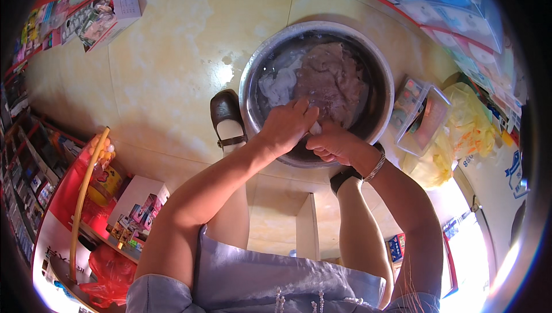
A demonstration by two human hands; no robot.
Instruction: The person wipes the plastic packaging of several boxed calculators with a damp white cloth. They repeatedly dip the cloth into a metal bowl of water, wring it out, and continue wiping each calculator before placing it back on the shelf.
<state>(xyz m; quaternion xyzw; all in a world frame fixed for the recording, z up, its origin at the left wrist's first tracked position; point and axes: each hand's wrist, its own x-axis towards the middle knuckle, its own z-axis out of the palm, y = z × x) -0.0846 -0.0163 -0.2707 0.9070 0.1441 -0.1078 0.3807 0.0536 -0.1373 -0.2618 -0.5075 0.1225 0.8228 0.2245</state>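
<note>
A round stainless steel basin point(385, 97) stands on the floor between my feet, with water in it. Soaking inside are a brownish-pink cloth point(330, 78) and, to its left, a white cloth point(278, 86). Over the basin's near side, my left hand point(290, 124) and my right hand point(334, 140) come together with their fingers curled. Both grip a small white piece of fabric point(316, 128) that shows between them; most of it is hidden by the fingers.
Tiled floor point(172, 54) surrounds the basin, with wet spots to its left. A clear plastic box point(422, 119) and yellow plastic bags point(465, 127) sit close on the right. Packed goods point(457, 15) line the right side. At lower left are a wooden stick point(82, 201) and a red bag point(112, 274).
</note>
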